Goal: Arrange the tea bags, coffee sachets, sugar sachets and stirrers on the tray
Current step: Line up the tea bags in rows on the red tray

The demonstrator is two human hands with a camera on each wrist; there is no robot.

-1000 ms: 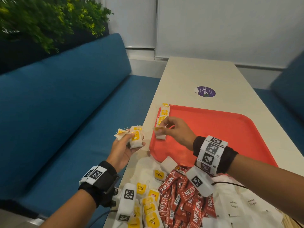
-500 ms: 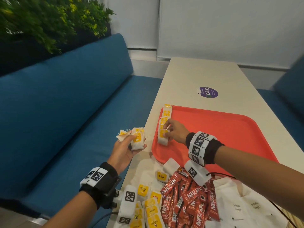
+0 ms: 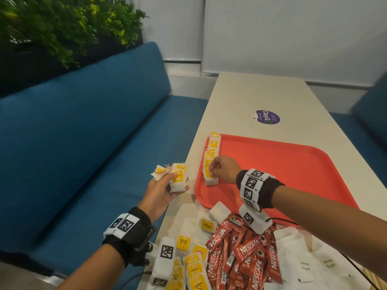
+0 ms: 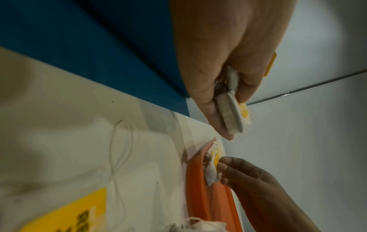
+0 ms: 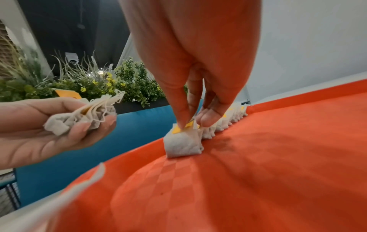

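An orange tray [image 3: 282, 170] lies on the pale table. A row of white tea bags with yellow tags [image 3: 212, 151] runs along its left edge. My right hand [image 3: 213, 171] is at the near end of that row, fingertips pinching the yellow tag of the nearest tea bag [image 5: 182, 146], which rests on the tray [image 5: 258, 172]. My left hand [image 3: 169, 181] hovers just off the table's left edge and grips a bunch of tea bags [image 3: 178, 177]. The left wrist view shows that bunch [image 4: 232, 114] in my fingers, above the tray rim [image 4: 198, 188].
At the table's near end lie loose tea bags [image 3: 188, 266], a heap of red coffee sachets [image 3: 240, 260] and white sugar sachets [image 3: 314, 266]. A purple sticker [image 3: 267, 117] lies beyond the tray. A blue bench [image 3: 83, 143] runs along the left, with plants behind it.
My right hand brought a tea bag from above the tray's near-left corner down to the near end of the row. The left hand has hardly moved.
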